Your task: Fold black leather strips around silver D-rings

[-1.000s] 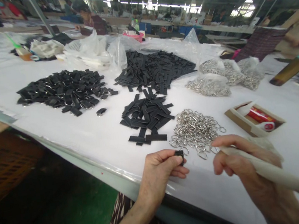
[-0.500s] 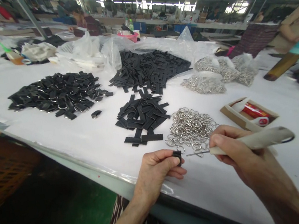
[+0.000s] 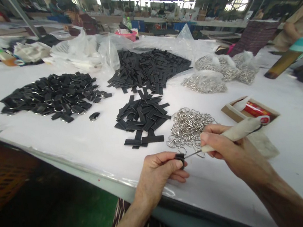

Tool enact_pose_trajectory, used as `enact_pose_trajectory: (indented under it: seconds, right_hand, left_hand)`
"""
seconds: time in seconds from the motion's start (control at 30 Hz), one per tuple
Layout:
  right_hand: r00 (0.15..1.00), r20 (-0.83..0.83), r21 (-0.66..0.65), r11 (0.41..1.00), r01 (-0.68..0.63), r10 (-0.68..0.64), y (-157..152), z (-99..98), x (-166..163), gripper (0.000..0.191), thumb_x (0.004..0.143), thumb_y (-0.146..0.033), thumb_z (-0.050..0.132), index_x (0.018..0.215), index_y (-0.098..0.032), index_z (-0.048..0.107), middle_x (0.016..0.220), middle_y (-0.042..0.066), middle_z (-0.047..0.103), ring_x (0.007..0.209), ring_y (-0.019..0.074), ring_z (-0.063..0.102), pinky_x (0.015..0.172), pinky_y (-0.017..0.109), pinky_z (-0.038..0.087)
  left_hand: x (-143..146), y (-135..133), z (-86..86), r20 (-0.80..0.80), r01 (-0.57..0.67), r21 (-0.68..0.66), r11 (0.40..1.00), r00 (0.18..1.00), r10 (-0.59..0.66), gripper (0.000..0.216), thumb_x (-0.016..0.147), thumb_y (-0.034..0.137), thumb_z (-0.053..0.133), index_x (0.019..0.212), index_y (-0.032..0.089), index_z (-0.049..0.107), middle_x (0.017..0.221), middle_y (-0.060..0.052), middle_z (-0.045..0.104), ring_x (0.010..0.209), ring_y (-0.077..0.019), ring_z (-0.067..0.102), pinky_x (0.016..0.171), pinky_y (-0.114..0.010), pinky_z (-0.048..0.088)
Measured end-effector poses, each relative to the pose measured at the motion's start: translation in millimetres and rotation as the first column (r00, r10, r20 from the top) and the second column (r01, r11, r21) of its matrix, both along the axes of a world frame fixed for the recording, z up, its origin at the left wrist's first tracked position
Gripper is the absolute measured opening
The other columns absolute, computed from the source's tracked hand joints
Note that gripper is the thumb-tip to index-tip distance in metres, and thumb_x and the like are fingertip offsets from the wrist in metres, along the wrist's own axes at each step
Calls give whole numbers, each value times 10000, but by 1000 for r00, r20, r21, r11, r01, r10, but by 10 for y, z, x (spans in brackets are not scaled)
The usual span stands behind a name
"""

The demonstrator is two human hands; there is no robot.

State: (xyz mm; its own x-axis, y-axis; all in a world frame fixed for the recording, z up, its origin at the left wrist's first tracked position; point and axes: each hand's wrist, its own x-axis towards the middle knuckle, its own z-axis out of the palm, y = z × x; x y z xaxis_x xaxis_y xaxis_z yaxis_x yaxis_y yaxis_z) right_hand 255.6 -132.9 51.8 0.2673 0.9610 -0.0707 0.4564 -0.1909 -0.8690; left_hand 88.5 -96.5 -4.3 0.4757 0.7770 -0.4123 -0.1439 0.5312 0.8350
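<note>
My left hand [image 3: 160, 169] pinches a small folded black strap piece [image 3: 179, 159] between thumb and fingers, above the table's near edge. My right hand [image 3: 228, 147] is closed round the off-white handle of an awl-like tool [image 3: 243, 128]. Its thin metal shaft points left and its tip meets the strap piece; whether it goes in cannot be made out. Just beyond my hands lies a pile of silver D-rings [image 3: 189, 124], with a few loose ones near the shaft. Flat black strap pieces [image 3: 142, 117] are heaped to the left of the rings.
Black straps fitted with rings [image 3: 53, 94] form a pile at left. Behind is a larger heap of black strips [image 3: 150, 67]. Bagged rings [image 3: 206, 78], a small open box [image 3: 232, 112] and a teal-topped container [image 3: 289, 59] stand right. Another person's arm shows far right.
My right hand has moved left, bringing the tool's tip from just beside the strap piece up to it. My left hand holds still. The view has shifted slightly.
</note>
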Motion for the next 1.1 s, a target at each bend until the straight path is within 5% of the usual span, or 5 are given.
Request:
enact_pose_trajectory:
  seconds: [0.57, 0.77, 0.97, 1.1]
  right_hand:
    - [994, -85, -52, 996, -69, 65, 137, -71, 15, 253, 808, -331, 508, 596, -192, 505, 554, -33, 462, 547, 128, 432, 491, 233, 343]
    - [950, -261, -46, 981, -190, 172, 205, -105, 39, 287, 794, -309, 475, 540, -184, 432, 479, -51, 355, 467, 98, 312, 429, 228, 224]
    - [973, -212, 5, 996, -91, 90, 197, -57, 108, 271, 777, -320, 527, 549, -182, 482, 489, -34, 408, 472, 105, 367, 425, 222, 262]
    - [965, -261, 155, 988, 5, 36, 196, 109, 263, 315, 744, -322, 525, 470, -176, 469, 399, -47, 329, 380, 69, 238, 374, 226, 146]
  left_hand:
    - [-3, -16, -9, -36, 111, 75, 991, 993, -108, 121, 720, 226, 651, 664, 127, 694, 506, -33, 656, 467, -128, 601, 519, -213, 502]
    - [2, -34, 25, -71, 128, 127, 984, 990, -120, 161, 742, 228, 617, 624, 133, 672, 437, -10, 598, 400, -92, 523, 468, -177, 432]
    - [28, -23, 54, -98, 136, 136, 981, 988, -123, 159, 727, 228, 617, 598, 145, 664, 443, 0, 594, 387, -86, 502, 445, -174, 402]
    - [17, -36, 44, -144, 133, 131, 982, 983, -114, 170, 731, 216, 610, 582, 152, 660, 397, 6, 564, 374, -82, 477, 443, -171, 391]
